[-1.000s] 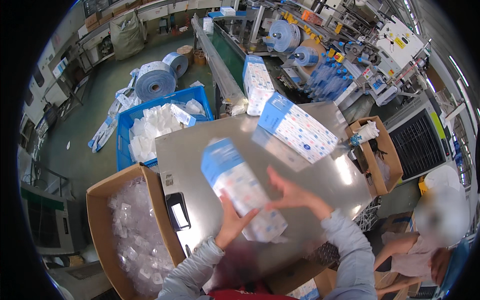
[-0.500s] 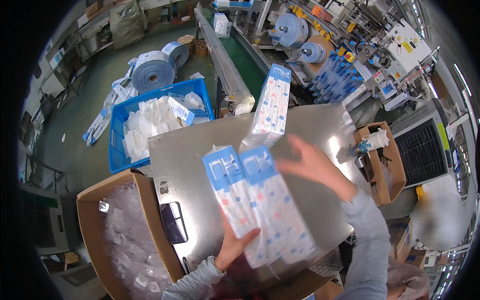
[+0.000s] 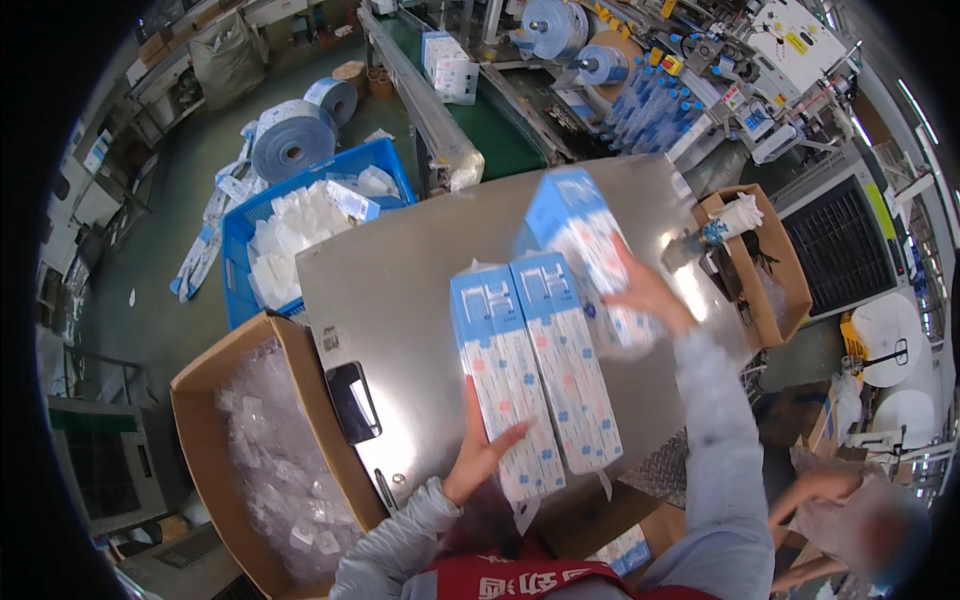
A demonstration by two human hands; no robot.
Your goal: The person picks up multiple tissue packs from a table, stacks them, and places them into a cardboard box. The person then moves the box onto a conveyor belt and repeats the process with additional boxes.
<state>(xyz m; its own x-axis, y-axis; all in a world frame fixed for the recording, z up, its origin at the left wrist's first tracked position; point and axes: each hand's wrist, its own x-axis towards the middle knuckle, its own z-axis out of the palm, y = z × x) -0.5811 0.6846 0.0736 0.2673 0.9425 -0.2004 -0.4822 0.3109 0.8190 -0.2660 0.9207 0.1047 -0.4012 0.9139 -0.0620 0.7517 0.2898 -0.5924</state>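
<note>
Two long film-wrapped packs, white with small pink and blue patterns and blue ends, lie side by side on the metal table [image 3: 420, 240]. My left hand [image 3: 482, 455] grips the left pack [image 3: 488, 350] near its close end, thumb on top and fingers along its left side. Beside it is the second pack [image 3: 568, 370], touched by neither hand. A third, similar pack [image 3: 575, 225] is tilted just beyond and to the right, smeared by motion. Around its right side my right hand [image 3: 645, 290] is closed; its far fingers are hidden.
An open carton of clear plastic pieces [image 3: 285, 470] stands left, next to a phone [image 3: 353, 402] on the table. Behind is a blue crate [image 3: 235, 255] of white scraps. More packs [image 3: 450, 70] sit on the green conveyor [image 3: 505, 125]. A co-worker [image 3: 830, 510] is at lower right.
The third pack, upright at the table's far side before, is now in my right hand, tilted and nearer. The two other packs lie straighter together. A further pack shows on the conveyor.
</note>
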